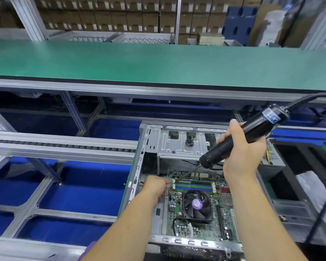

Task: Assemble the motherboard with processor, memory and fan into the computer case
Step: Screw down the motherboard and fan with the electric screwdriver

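An open grey computer case [151, 147] lies in front of me with the green motherboard [201, 230] inside it. A black fan [197, 205] with a purple label sits on the board, just below the green and blue memory slots [193, 185]. My right hand [241, 153] grips a black electric screwdriver [239, 136], whose thin bit slants down to the board's upper left corner. My left hand [155, 187] is curled at that corner beside the bit's tip; what its fingertips hold is hidden.
A green conveyor belt [158, 61] runs across behind the case. A roller rail [64, 144] and aluminium frame over blue floor lie to the left. The screwdriver's black cable [309, 97] arcs off to the right. Stacked cardboard boxes [105, 14] fill the background.
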Demonstrator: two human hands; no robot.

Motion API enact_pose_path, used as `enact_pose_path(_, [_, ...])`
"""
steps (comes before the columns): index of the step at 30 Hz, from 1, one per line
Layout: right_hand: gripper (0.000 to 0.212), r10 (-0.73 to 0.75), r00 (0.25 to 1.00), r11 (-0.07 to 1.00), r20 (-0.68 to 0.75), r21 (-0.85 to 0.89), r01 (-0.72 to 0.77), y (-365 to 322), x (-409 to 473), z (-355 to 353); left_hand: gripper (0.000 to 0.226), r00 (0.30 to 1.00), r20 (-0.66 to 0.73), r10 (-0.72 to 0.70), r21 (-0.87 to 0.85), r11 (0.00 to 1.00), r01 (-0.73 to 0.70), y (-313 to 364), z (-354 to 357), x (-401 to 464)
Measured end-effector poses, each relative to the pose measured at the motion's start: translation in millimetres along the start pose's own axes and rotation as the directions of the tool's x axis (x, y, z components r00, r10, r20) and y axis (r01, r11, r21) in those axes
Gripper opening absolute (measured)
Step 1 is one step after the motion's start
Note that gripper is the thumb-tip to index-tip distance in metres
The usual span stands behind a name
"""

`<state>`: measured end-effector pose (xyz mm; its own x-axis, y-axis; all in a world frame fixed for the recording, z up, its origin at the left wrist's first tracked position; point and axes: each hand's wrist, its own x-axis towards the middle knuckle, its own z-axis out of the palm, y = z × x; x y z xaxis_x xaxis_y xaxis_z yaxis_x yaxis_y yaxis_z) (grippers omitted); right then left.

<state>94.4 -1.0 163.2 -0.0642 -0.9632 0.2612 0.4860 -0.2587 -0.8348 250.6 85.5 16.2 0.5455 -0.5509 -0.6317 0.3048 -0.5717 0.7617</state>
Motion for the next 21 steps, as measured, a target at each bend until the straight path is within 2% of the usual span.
enact_pose_path(4, [0.028, 0.001, 1.0, 1.0, -0.014, 0.003, -0.001, 1.3, 0.6, -0.7, 0.025, 0.999, 0.012, -0.04, -0.024, 0.999, 0.04, 0.6, 1.5, -2.0])
enact_pose_path(12, [0.027, -0.006, 1.0, 1.0, -0.017, -0.011, 0.006, 5.2, -1.2, 1.4, 0.029, 0.97, 0.051, 0.239, 0.241, 0.939, -0.244, -1.2, 1.3, -4.5])
enact_pose_path(17, [0.026, -0.013, 1.0, 1.0, -0.02, -0.016, 0.013, 8.1, -0.3, 1.8, 0.03, 0.944, 0.081, 0.319, 0.235, 0.915, -0.329, 2.2, 3.6, -8.7])
enact_pose_path(21, [0.034, -0.017, 0.999, 1.0, -0.035, -0.008, 0.016, 10.4, 2.5, 0.5, 0.027, 0.936, 0.083, 0.341, 0.25, 0.902, -0.351, 2.2, 3.2, -9.9])
